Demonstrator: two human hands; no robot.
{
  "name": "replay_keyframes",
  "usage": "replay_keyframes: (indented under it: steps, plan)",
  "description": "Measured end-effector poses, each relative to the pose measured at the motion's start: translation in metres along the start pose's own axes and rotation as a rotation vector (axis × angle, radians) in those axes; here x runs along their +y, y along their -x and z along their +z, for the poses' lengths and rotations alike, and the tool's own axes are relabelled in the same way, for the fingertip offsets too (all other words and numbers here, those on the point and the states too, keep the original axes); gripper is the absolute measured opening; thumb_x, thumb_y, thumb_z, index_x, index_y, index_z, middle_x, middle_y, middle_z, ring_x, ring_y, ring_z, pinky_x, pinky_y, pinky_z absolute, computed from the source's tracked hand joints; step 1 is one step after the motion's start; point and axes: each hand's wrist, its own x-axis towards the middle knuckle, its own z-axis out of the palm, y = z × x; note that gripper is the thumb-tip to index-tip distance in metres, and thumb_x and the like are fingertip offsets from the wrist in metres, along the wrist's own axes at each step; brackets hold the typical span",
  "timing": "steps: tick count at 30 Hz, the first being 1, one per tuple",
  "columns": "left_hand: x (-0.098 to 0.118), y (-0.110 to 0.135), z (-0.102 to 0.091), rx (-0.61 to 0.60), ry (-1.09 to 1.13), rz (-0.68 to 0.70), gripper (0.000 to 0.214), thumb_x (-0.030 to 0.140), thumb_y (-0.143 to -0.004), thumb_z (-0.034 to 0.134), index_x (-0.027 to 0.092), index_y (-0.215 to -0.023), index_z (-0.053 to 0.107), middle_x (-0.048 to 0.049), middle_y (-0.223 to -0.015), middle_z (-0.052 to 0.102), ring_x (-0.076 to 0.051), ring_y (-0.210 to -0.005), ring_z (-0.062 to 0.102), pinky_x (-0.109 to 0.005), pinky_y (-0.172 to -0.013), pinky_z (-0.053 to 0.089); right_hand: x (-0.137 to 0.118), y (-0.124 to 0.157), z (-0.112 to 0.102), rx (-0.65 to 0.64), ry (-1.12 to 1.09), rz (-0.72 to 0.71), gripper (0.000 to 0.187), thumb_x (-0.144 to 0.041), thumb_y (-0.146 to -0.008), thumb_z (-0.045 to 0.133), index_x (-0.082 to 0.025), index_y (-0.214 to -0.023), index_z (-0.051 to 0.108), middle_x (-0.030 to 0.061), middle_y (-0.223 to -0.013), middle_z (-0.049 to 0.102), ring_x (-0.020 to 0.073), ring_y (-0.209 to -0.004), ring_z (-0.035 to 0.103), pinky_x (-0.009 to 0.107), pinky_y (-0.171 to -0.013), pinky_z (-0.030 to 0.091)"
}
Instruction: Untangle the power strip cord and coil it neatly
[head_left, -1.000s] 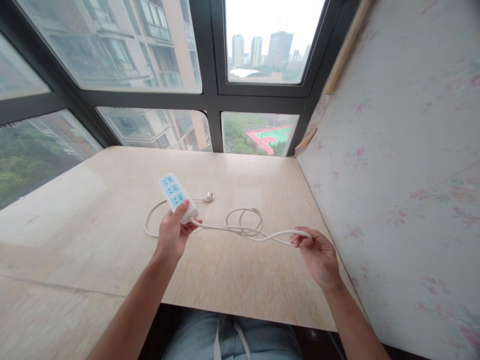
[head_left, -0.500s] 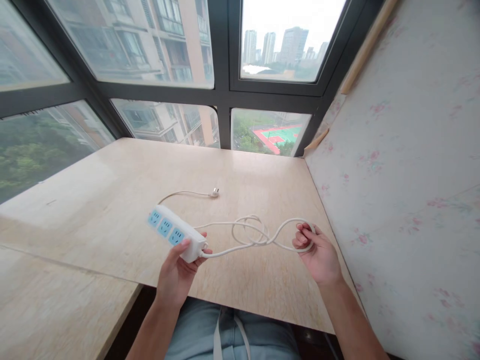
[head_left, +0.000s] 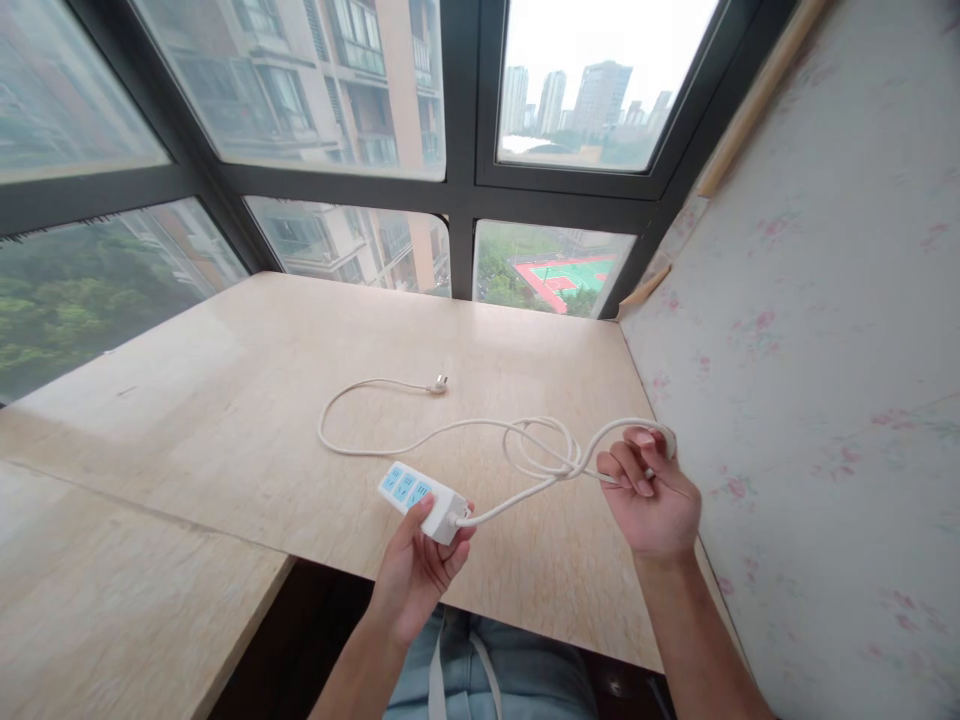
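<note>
A white power strip (head_left: 448,503) with blue socket faces is tilted in my left hand (head_left: 420,565), the thumb on its top near the cord end and the fingers beneath. Its white cord (head_left: 517,497) runs right from that end into a loose tangle of loops. My right hand (head_left: 652,495) is closed on a loop of this cord, near the papered wall. From the tangle the cord goes back left in a wide curve over the tabletop. It ends at a plug (head_left: 438,384), which lies with its prongs up behind the strip.
The beige marble-patterned surface (head_left: 225,400) reaches back to dark-framed windows (head_left: 461,250). A flowered wall (head_left: 810,400) borders it on the right. At the front left is a gap beside another slab edge (head_left: 255,620); my legs (head_left: 510,665) are below the front edge.
My left hand has carried the power strip to the right and turned it. My right hand has moved right and slightly up with the cord loop. More of the cord's curve shows now.
</note>
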Motion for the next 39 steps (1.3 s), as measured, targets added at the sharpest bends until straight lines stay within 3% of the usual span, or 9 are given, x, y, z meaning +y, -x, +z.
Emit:
replay_keyframes:
  steps: [6, 12, 16, 19, 24, 28, 31, 36, 39]
  plan:
    - [-0.014, -0.011, 0.011, -0.078, -0.036, -0.101, 0.027, 0.031, -0.095, 0.053, 0.006, -0.094, 0.064, -0.0119, -0.072, 0.071, -0.015, -0.054, 0.067, -0.020, -0.047, 0.057, -0.005, 0.000, 0.001, 0.042, -0.028, -0.051, 0.009, -0.031, -0.086, 0.059, -0.032, -0.078, 0.063, -0.0027, -0.076, 0.059, 0.0095, -0.047, 0.013, 0.029, -0.049, 0.027]
    - [-0.024, -0.040, 0.026, -0.119, -0.110, -0.069, 0.027, 0.030, -0.091, 0.060, 0.004, -0.100, 0.063, -0.0148, -0.085, 0.073, -0.017, -0.060, 0.069, -0.022, -0.052, 0.059, -0.003, 0.007, -0.007, -0.052, -0.132, -0.036, 0.019, -0.030, -0.077, 0.073, -0.028, -0.064, 0.060, -0.0051, -0.055, 0.046, 0.0095, -0.046, 0.029, 0.030, -0.055, 0.036]
    - [-0.027, -0.065, 0.046, -0.101, -0.031, -0.015, 0.023, 0.026, -0.088, 0.066, 0.007, -0.101, 0.061, -0.0141, -0.086, 0.073, -0.020, -0.072, 0.073, -0.024, -0.063, 0.062, 0.000, 0.020, -0.021, -0.187, 0.023, -0.057, 0.013, -0.035, -0.078, 0.074, -0.030, -0.067, 0.067, -0.0009, -0.061, 0.061, 0.0169, -0.060, 0.053, 0.038, -0.063, 0.046]
    - [-0.032, -0.082, 0.066, -0.080, 0.063, 0.013, 0.014, 0.020, -0.089, 0.065, 0.008, -0.097, 0.061, -0.0124, -0.086, 0.072, -0.022, -0.079, 0.073, -0.026, -0.070, 0.062, 0.003, 0.033, -0.027, -0.286, 0.175, -0.033, 0.006, -0.032, -0.081, 0.072, -0.028, -0.076, 0.073, 0.0035, -0.071, 0.069, 0.0203, -0.069, 0.060, 0.038, -0.066, 0.048]
    - [-0.041, -0.103, 0.086, -0.057, 0.083, 0.029, 0.009, 0.020, -0.091, 0.060, 0.011, -0.090, 0.061, -0.0124, -0.085, 0.072, -0.020, -0.079, 0.073, -0.024, -0.068, 0.059, 0.011, 0.064, -0.017, -0.198, 0.399, 0.181, 0.011, -0.032, -0.084, 0.069, -0.024, -0.091, 0.070, 0.0064, -0.085, 0.072, 0.0187, -0.073, 0.063, 0.032, -0.066, 0.053]
    - [-0.041, -0.111, 0.079, -0.084, -0.061, -0.038, 0.024, 0.029, -0.094, 0.055, 0.007, -0.095, 0.062, -0.0156, -0.086, 0.071, -0.020, -0.075, 0.072, -0.026, -0.066, 0.058, 0.026, 0.087, -0.008, -0.117, 0.275, 0.334, 0.029, -0.043, -0.087, 0.065, -0.023, -0.108, 0.064, 0.0084, -0.098, 0.072, 0.0206, -0.089, 0.066, 0.035, -0.082, 0.055]
    - [-0.033, -0.114, 0.067, -0.095, -0.223, -0.133, 0.040, 0.039, -0.097, 0.046, 0.003, -0.098, 0.062, -0.0192, -0.086, 0.070, -0.022, -0.073, 0.072, -0.029, -0.065, 0.059, 0.040, 0.096, -0.012, -0.156, 0.259, 0.448, 0.044, -0.056, -0.090, 0.053, -0.021, -0.114, 0.066, 0.0127, -0.114, 0.069, 0.0247, -0.106, 0.064, 0.042, -0.095, 0.050]
    - [-0.019, -0.115, 0.057, -0.110, -0.539, -0.205, 0.058, 0.058, -0.092, 0.046, 0.003, -0.096, 0.064, -0.0198, -0.081, 0.071, -0.024, -0.064, 0.070, -0.031, -0.053, 0.056, 0.044, 0.091, -0.038, -0.268, 0.463, 0.606, 0.059, -0.065, -0.091, 0.043, -0.019, -0.114, 0.072, 0.0135, -0.122, 0.067, 0.0298, -0.120, 0.058, 0.049, -0.105, 0.041]
    - [-0.015, -0.114, 0.054, -0.121, -0.646, -0.235, 0.061, 0.063, -0.090, 0.045, 0.006, -0.096, 0.065, -0.0191, -0.083, 0.072, -0.020, -0.052, 0.067, -0.024, -0.040, 0.047, 0.042, 0.079, -0.059, -0.244, 0.585, 0.603, 0.062, -0.067, -0.089, 0.043, -0.018, -0.109, 0.075, 0.0133, -0.110, 0.071, 0.0299, -0.110, 0.063, 0.048, -0.100, 0.045]
